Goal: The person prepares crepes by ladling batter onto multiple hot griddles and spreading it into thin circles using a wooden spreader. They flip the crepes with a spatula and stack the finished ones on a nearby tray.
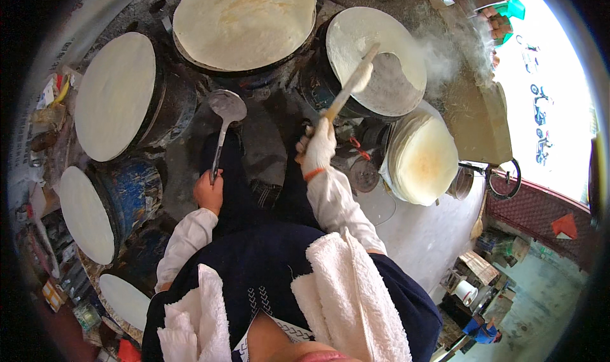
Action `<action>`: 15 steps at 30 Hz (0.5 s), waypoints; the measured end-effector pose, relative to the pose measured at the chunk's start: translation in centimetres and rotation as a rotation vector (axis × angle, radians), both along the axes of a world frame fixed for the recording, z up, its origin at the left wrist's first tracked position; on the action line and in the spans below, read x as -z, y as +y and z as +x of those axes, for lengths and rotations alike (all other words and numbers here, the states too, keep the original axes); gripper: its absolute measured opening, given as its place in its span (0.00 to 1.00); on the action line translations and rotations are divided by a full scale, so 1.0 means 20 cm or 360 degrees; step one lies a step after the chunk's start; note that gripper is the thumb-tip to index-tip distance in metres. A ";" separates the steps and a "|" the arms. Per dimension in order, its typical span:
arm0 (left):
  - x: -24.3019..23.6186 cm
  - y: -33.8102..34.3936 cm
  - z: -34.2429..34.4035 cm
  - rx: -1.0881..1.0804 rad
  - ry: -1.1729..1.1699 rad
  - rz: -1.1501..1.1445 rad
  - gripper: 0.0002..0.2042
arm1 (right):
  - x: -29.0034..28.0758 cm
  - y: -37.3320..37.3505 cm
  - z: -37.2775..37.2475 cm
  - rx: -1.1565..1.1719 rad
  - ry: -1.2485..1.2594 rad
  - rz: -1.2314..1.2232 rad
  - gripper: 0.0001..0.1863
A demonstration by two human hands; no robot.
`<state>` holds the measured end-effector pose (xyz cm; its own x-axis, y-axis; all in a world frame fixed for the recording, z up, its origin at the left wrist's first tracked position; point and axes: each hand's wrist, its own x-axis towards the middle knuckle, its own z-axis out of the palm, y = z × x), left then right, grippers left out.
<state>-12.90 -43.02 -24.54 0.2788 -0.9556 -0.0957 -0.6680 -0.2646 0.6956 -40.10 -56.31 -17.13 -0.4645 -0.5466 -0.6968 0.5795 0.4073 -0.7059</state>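
Observation:
My left hand [208, 190] grips a metal ladle [227, 105] by its dark handle, its batter-coated bowl raised between the drums. In my right hand [319, 147], which wears a white glove, is a long wooden scraper [343, 96] with a pale lump near its far part. The scraper reaches over the right griddle [391, 85], where white batter covers part of the grey surface in a crescent and steam rises. Beside this hand lies a stack of pale round flatbreads [419, 158]. A large round flatbread [241, 22] covers the griddle at the top.
More batter-covered griddles [114, 95] on drums curve down my left [86, 216], the lowest [124, 298] near my elbow. A metal housing with a handwheel [505, 184] stands right of the stack, beside a bright opening with a red lattice panel [534, 222]. Clutter [476, 292] lies at lower right.

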 end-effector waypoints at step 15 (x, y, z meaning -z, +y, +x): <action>-0.06 -0.01 -0.10 0.0023 -0.0048 0.0059 0.09 | -0.04 0.12 -0.36 -0.0402 0.0577 0.0054 0.23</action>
